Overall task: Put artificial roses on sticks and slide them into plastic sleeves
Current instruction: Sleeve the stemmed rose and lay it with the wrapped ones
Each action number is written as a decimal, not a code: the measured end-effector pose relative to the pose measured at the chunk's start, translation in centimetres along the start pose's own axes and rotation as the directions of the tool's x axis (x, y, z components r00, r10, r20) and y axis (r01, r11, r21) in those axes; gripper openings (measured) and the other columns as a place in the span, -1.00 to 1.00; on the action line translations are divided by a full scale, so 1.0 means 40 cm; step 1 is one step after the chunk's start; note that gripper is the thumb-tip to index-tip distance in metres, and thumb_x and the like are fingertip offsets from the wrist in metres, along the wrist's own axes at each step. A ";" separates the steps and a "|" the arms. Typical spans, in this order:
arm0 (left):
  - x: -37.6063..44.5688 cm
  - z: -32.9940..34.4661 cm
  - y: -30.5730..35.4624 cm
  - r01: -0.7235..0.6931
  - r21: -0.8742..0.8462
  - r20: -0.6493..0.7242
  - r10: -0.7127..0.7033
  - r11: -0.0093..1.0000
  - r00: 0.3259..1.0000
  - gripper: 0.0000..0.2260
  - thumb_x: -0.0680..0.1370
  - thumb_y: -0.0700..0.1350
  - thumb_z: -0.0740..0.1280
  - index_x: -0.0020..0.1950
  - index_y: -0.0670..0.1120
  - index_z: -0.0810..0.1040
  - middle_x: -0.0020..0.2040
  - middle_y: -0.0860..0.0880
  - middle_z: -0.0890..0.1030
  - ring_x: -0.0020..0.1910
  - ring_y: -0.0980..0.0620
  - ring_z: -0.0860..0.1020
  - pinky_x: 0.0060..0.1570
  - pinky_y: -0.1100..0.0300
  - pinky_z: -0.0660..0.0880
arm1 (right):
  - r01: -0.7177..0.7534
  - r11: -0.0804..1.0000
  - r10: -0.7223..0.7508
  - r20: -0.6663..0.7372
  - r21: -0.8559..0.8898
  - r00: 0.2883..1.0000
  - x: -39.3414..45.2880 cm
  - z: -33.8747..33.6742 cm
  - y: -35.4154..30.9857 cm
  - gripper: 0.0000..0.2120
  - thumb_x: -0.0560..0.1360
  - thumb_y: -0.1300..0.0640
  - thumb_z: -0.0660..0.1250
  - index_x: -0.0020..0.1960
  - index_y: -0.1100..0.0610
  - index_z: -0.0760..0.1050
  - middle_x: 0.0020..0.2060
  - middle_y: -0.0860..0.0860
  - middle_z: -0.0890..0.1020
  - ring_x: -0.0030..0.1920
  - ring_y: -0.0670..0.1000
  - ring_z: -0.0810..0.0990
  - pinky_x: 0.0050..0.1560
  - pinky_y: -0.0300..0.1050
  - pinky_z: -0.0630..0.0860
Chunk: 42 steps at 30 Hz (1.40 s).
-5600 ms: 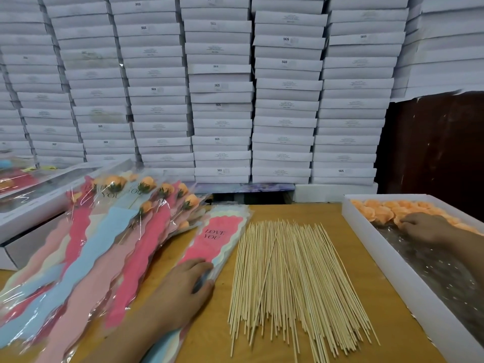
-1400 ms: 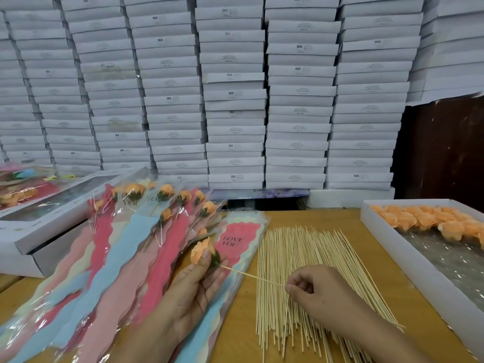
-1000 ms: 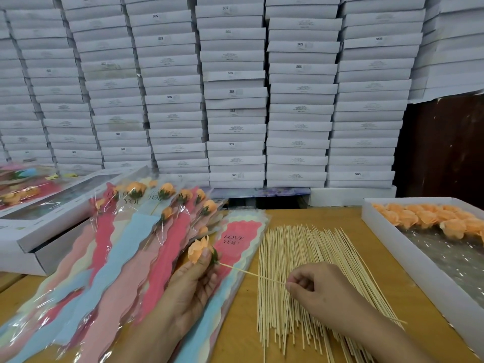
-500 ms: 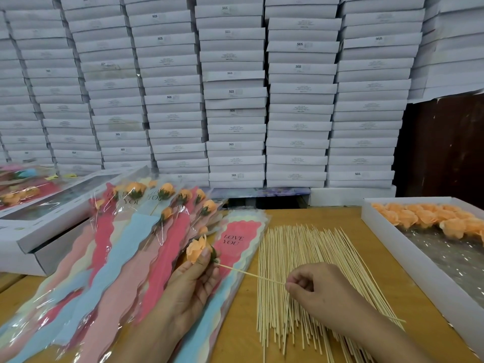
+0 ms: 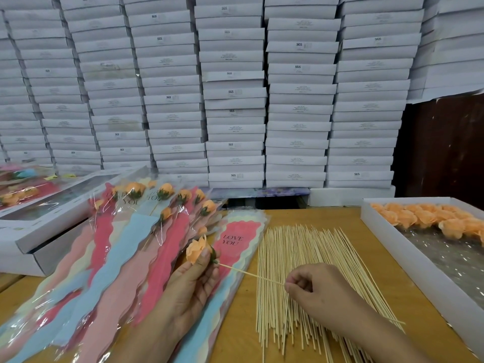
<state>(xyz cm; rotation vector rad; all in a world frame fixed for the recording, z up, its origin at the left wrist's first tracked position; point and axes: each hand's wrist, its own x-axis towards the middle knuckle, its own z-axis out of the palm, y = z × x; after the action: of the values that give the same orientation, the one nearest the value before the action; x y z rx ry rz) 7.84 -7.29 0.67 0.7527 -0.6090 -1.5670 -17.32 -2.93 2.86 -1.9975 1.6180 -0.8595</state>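
My left hand (image 5: 190,281) pinches an orange artificial rose (image 5: 197,249) by its green base, above the stack of plastic sleeves (image 5: 235,242) printed "LOVE YOU". My right hand (image 5: 318,289) pinches a thin wooden stick (image 5: 251,275) whose far tip meets the rose's base. A spread pile of loose sticks (image 5: 301,271) lies on the wooden table under my right hand. More orange roses (image 5: 429,218) fill the far end of a white tray (image 5: 387,242) at the right.
Sleeved roses (image 5: 162,205) fan out over coloured sleeves at the left. White boxes (image 5: 39,231) sit at the far left. A wall of stacked white boxes (image 5: 235,100) rises behind the table, with a dark brown panel (image 5: 445,145) at the right.
Earlier my right hand was in the rose tray and my left lay on the sleeves. Over the last second both hands have barely shifted, holding rose and stick together.
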 end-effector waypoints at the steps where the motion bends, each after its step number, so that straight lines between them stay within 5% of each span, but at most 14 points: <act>1: 0.001 0.000 -0.001 0.000 0.000 0.001 0.000 1.000 1.000 -0.82 0.42 -0.16 0.44 -0.12 -0.26 0.74 -0.09 -0.19 0.71 -0.30 0.07 0.67 -0.31 0.26 0.64 | 0.000 1.000 0.000 0.002 0.001 1.000 -0.001 0.001 0.000 -0.80 0.53 0.05 0.40 -0.27 -0.08 0.60 -0.32 -0.07 0.65 -0.24 -0.23 0.59 -0.23 -0.31 0.54; 15: 0.003 -0.004 -0.006 0.003 0.004 -0.012 -0.003 1.000 1.000 -0.84 0.40 -0.17 0.44 -0.13 -0.23 0.75 -0.13 -0.15 0.72 -0.30 0.08 0.68 -0.31 0.25 0.64 | -0.023 0.997 0.019 0.058 0.070 0.998 -0.007 0.035 -0.006 -0.76 0.58 0.06 0.34 -0.25 -0.02 0.62 -0.34 -0.18 0.66 -0.43 -0.24 0.51 -0.36 -0.33 0.45; 20: 0.004 0.000 -0.003 -0.019 -0.024 -0.035 0.018 1.000 0.999 -0.85 0.41 -0.18 0.43 -0.16 -0.23 0.75 -0.11 -0.17 0.72 -0.27 0.07 0.69 -0.33 0.25 0.63 | -0.019 0.996 0.018 0.011 0.089 1.000 -0.010 0.035 -0.003 -0.96 0.50 -0.01 0.45 -0.10 -0.10 0.59 -0.29 -0.10 0.62 -0.29 -0.21 0.57 -0.23 -0.31 0.51; 28: 0.000 0.005 -0.004 -0.053 -0.064 -0.056 0.049 0.997 0.997 -0.85 0.40 -0.22 0.41 -0.11 -0.25 0.70 -0.12 -0.18 0.72 -0.29 0.05 0.70 -0.36 0.23 0.62 | 0.053 0.998 -0.052 0.008 -0.042 0.999 -0.016 0.028 -0.005 -0.81 0.57 -0.01 0.34 -0.21 -0.04 0.58 -0.37 -0.09 0.60 -0.34 -0.25 0.55 -0.33 -0.32 0.44; 34: -0.001 0.004 -0.001 -0.060 -0.038 -0.030 0.059 0.997 0.998 -0.86 0.40 -0.20 0.40 -0.19 -0.21 0.74 -0.15 -0.15 0.72 -0.29 0.06 0.70 -0.35 0.24 0.62 | 0.140 0.985 -0.131 0.091 -0.102 0.987 -0.022 0.020 -0.013 -0.79 0.64 0.04 0.22 -0.06 0.07 0.60 -0.27 0.02 0.66 -0.31 -0.05 0.59 -0.19 -0.04 0.53; 42: -0.007 0.007 0.011 -0.029 -0.009 0.017 0.029 1.000 0.999 -0.85 0.43 -0.17 0.40 -0.19 -0.16 0.76 -0.10 -0.14 0.72 -0.23 0.07 0.70 -0.31 0.23 0.63 | -0.017 0.984 -0.038 0.296 0.179 0.954 -0.021 0.023 -0.023 -0.76 0.66 0.13 0.19 -0.09 0.03 0.59 -0.48 -0.05 0.62 -0.49 -0.15 0.48 -0.35 -0.24 0.47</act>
<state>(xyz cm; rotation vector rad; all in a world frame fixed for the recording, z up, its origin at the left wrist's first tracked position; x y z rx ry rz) 7.95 -7.07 1.21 0.7220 -0.6224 -1.5496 -16.14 -1.96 2.64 -1.9044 1.3139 -0.6441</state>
